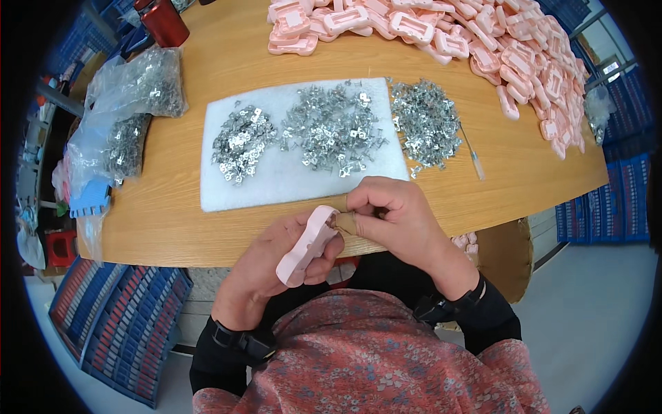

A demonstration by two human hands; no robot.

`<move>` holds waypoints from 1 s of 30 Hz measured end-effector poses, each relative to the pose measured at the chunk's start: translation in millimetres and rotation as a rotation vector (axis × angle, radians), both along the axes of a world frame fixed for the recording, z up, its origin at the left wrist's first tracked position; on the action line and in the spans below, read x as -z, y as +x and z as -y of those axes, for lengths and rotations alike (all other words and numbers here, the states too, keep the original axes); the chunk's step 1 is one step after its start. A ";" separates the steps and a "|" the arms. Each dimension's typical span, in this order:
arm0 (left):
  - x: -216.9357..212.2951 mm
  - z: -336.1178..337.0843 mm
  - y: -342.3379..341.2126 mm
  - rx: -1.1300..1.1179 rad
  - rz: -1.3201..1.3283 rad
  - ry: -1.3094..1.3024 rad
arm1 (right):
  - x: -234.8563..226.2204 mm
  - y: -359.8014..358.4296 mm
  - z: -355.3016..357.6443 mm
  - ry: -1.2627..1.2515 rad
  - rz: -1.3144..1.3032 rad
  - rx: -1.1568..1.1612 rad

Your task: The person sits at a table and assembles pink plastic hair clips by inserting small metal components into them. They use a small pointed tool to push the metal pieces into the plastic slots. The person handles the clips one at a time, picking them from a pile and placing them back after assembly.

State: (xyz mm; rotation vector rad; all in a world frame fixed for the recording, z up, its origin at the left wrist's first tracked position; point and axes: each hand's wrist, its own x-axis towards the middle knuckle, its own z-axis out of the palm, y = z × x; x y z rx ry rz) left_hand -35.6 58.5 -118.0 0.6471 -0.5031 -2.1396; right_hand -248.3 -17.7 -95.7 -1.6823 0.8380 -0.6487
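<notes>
A pale pink plastic housing is tilted up in my left hand, the fingers wrapped round it at the table's near edge. My right hand meets its upper end, with thumb and forefinger pinched there. Tan coverings are on those fingertips. Whatever the pinch holds is hidden. Beyond my hands, a white foam sheet carries two heaps of small silvery metal pieces: a left heap and a wider right heap. Another heap of metal pieces lies on the wood beside the sheet's right edge.
A large pile of pink housings covers the table's far right. A thin tool with a pale handle lies right of the metal heaps. Clear plastic bags of metal pieces and a red canister stand left. A cardboard box sits below the table.
</notes>
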 end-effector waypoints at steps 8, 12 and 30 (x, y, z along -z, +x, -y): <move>0.7 -0.1 -3.4 0.003 -0.212 0.074 | 3.0 -12.8 -3.0 0.150 0.153 0.030; -6.9 4.2 -19.5 0.081 -0.221 0.112 | -10.5 -35.1 -11.8 0.208 0.134 0.004; -20.0 -6.1 -109.2 0.465 0.472 -0.106 | 58.6 -322.3 -132.3 0.129 -0.577 0.679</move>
